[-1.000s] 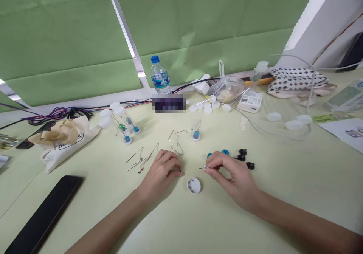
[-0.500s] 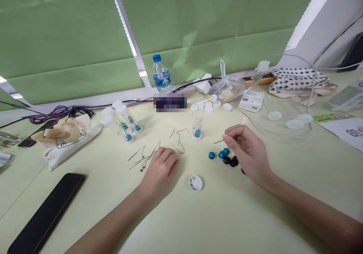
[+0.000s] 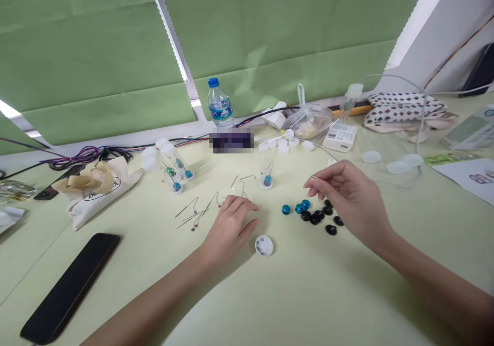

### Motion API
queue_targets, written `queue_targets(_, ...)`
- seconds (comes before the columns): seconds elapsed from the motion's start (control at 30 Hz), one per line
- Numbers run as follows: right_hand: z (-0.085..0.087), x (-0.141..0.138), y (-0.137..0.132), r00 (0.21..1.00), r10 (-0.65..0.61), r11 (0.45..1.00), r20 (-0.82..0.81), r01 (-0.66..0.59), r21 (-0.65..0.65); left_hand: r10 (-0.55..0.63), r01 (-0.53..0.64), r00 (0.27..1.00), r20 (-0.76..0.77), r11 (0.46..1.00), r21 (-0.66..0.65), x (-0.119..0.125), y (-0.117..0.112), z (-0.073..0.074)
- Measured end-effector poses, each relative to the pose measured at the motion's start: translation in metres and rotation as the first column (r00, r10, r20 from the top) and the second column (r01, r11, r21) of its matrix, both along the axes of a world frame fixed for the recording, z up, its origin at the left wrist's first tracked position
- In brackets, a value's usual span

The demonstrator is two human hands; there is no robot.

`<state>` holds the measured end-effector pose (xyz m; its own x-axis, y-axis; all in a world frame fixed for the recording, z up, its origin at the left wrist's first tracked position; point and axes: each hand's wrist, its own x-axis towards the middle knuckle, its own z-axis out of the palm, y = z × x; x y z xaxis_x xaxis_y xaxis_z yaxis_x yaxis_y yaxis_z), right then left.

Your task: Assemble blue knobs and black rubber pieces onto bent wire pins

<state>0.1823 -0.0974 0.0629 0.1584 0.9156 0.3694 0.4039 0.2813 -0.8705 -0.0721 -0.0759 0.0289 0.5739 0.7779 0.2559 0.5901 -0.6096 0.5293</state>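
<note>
My right hand (image 3: 353, 199) is raised over the table, thumb and fingertips pinched on a thin metal wire (image 3: 314, 177). Just left of it lie shiny blue balls (image 3: 300, 208) and several black round pieces (image 3: 318, 216). My left hand (image 3: 229, 232) is low over the table, its fingers apart and nothing seen in them. Bent metal wires (image 3: 196, 217), some with tiny beads on their ends, are scattered to its left and behind it. Between the hands sits a white cap (image 3: 264, 246) with small dark bits inside. Behind it stands a clear tube (image 3: 265, 160) containing a blue ball and wire.
At the back left, several white-capped tubes (image 3: 179, 165) stand near a cloth pouch (image 3: 104, 196). A black phone (image 3: 71, 287) lies front left. Further back are a water bottle (image 3: 221, 106), loose white caps (image 3: 283, 149), a plastic bag (image 3: 311, 121) and patterned cloth (image 3: 405, 109).
My left hand has shifted right and its fingers have spread. My right hand has moved slightly right, still pinching the wire, which has turned, and more black pieces show beneath.
</note>
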Motion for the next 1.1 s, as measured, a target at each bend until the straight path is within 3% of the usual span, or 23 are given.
queue_targets(0.27, -0.005, -0.006, 0.001, 1.000, 0.018, 0.999, 0.005, -0.018, 0.042, -0.072, 0.077, 0.997, 0.036, 0.984, -0.162, 0.051, 0.022, 0.000)
queue_targets(0.43, -0.010, -0.004, 0.004, 0.999, 0.028, 0.997, 0.015, -0.029, 0.073, -0.099, 0.101, 0.995, 0.020, 0.979, -0.177, 0.071, 0.028, -0.001)
queue_targets(0.63, -0.012, -0.004, 0.003, 0.999, 0.039, 0.999, 0.022, -0.039, 0.033, -0.038, 0.039, 0.999, 0.010, 0.987, -0.156, 0.047, 0.026, -0.002)
queue_targets(0.8, -0.018, -0.011, -0.001, 0.990, 0.113, 0.994, 0.083, -0.113, -0.006, 0.012, -0.026, 0.993, -0.115, 0.992, -0.124, 0.034, 0.022, -0.003)
queue_targets(0.97, -0.017, -0.013, -0.001, 0.980, 0.110, 0.986, 0.164, -0.128, 0.104, 0.044, -0.048, 0.998, -0.050, 0.996, -0.077, 0.024, 0.021, 0.008)
queue_targets(1.1, -0.012, -0.013, -0.002, 0.977, 0.106, 0.976, 0.187, -0.138, 0.166, 0.084, -0.084, 0.996, 0.003, 0.996, -0.003, 0.001, 0.015, 0.010)
